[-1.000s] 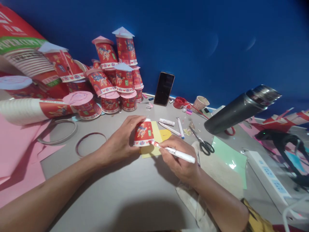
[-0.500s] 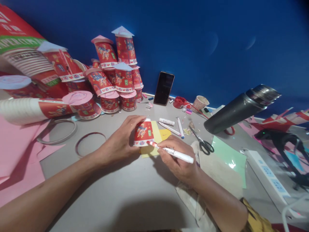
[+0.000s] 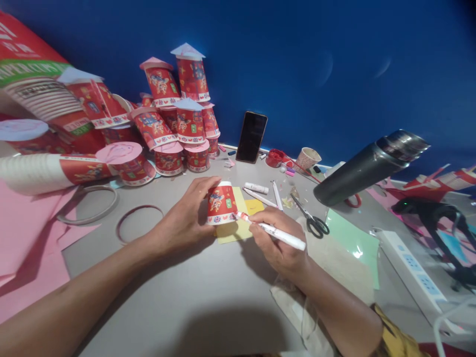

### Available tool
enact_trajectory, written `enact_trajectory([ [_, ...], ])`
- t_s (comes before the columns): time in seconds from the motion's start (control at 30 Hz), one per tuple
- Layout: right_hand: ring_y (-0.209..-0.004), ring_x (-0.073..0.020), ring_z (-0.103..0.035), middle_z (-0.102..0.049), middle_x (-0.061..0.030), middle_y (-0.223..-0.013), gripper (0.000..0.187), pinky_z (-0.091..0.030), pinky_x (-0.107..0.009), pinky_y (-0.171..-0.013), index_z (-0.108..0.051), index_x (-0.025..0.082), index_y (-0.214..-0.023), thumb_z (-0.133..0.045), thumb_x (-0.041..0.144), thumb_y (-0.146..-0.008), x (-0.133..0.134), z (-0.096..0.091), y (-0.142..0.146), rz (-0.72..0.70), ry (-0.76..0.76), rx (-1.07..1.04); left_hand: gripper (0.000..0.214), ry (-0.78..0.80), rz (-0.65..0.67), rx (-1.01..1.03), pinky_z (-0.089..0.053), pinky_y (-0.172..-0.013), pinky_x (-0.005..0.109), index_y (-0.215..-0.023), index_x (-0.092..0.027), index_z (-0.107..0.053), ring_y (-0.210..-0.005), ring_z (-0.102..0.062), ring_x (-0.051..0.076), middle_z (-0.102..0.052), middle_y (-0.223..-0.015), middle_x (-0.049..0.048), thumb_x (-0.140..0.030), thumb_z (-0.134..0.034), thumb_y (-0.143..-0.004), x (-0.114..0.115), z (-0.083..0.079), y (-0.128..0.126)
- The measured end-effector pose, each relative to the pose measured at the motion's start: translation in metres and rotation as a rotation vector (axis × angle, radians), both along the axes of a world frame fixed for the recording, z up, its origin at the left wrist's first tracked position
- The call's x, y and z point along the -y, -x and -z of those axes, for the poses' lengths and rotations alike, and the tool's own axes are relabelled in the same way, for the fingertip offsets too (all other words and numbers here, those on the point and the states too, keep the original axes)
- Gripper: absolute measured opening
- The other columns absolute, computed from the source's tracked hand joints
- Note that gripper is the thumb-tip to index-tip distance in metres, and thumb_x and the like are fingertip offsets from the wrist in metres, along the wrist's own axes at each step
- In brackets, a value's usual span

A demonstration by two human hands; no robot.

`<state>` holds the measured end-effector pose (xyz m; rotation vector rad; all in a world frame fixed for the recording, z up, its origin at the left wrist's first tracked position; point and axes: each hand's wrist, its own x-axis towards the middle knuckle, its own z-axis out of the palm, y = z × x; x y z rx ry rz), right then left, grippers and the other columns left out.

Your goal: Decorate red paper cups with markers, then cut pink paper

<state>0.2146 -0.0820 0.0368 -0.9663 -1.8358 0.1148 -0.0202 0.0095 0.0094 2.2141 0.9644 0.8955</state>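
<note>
My left hand [image 3: 185, 212] grips a red printed paper cup [image 3: 220, 204] from its left side. The cup is upside down, its white patterned rim band at the bottom. A white marker [image 3: 279, 234] is pinched in my right hand [image 3: 279, 243], its red tip at the lower right edge of the cup. Whether the tip touches the cup I cannot tell. Beneath and behind the cup lies a yellow paper sheet [image 3: 235, 232]. Just beyond my right hand are a white marker cap or short tube [image 3: 256, 188] and two more pens.
Stacked red cups with paper roofs [image 3: 191, 119] stand at the back left. A phone [image 3: 252, 137] leans against the blue wall. To the right are scissors [image 3: 314, 223], a dark thermos [image 3: 357, 171], green paper [image 3: 353, 238] and a power strip [image 3: 412, 275]. Pink paper [image 3: 33, 233] lies left.
The marker and my right hand have shifted slightly right, moving the tip from the cup's rim band to its right edge. The cup has turned a little in my left hand.
</note>
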Motion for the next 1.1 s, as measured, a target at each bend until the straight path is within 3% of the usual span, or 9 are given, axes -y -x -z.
enact_trajectory([
  [0.1,-0.083,-0.0200,-0.082,-0.085,-0.0060,-0.097,0.015,-0.064,-0.031,-0.077,-0.073,0.023,-0.116,-0.064,0.014,-0.107,-0.002,0.003,-0.002,0.033,-0.007,-0.009,0.083,0.018,-0.035,0.017,-0.052,-0.125,0.063,-0.158,-0.026,-0.045,-0.152,-0.054,0.041,-0.054,-0.159,0.0170,-0.042,-0.081,-0.084,0.002,-0.002,-0.001],
  [0.23,-0.091,-0.0218,-0.082,-0.085,-0.0069,-0.102,0.017,-0.065,-0.034,-0.084,-0.072,0.024,-0.120,-0.066,0.015,-0.106,-0.006,0.012,-0.002,0.068,0.012,-0.007,0.081,0.061,-0.015,0.030,-0.051,-0.127,0.062,-0.155,-0.027,-0.048,-0.153,-0.053,0.040,-0.054,-0.158,0.0161,-0.038,-0.081,-0.083,0.000,-0.005,0.000],
  [0.53,-0.090,-0.0218,-0.078,-0.082,-0.0068,-0.101,0.016,-0.063,-0.034,-0.081,-0.069,0.024,-0.119,-0.067,0.017,-0.105,-0.010,0.023,0.003,0.067,0.039,0.072,0.091,0.402,0.146,0.203,-0.051,-0.127,0.057,-0.157,-0.028,-0.039,-0.156,-0.054,0.039,-0.056,-0.162,0.0165,-0.025,-0.086,-0.079,0.006,0.000,0.000],
  [0.7,-0.083,-0.0218,-0.074,-0.081,-0.0066,-0.094,0.014,-0.059,-0.034,-0.076,-0.070,0.023,-0.119,-0.064,0.018,-0.107,-0.010,0.028,0.007,0.027,0.019,0.164,0.104,0.445,0.121,0.172,-0.049,-0.128,0.062,-0.162,-0.032,-0.041,-0.159,-0.050,0.046,-0.048,-0.170,0.0164,-0.045,-0.096,-0.076,0.005,-0.004,0.004],
  [0.83,-0.080,-0.0213,-0.074,-0.082,-0.0064,-0.094,0.015,-0.059,-0.035,-0.075,-0.071,0.022,-0.122,-0.064,0.018,-0.109,-0.007,0.021,0.005,-0.013,-0.004,0.107,0.095,0.422,0.086,0.141,-0.047,-0.130,0.063,-0.156,-0.032,-0.050,-0.152,-0.057,0.044,-0.055,-0.163,0.0139,-0.047,-0.097,-0.075,0.003,-0.006,0.005],
  [1.1,-0.076,-0.0202,-0.077,-0.084,-0.0064,-0.090,0.019,-0.062,-0.034,-0.072,-0.076,0.021,-0.114,-0.066,0.009,-0.103,-0.001,-0.001,0.002,-0.107,-0.069,-0.039,0.088,0.452,0.069,0.221,-0.052,-0.125,0.061,-0.147,-0.027,-0.052,-0.151,-0.058,0.044,-0.060,-0.156,0.0165,-0.042,-0.097,-0.073,0.000,-0.009,0.000],
])
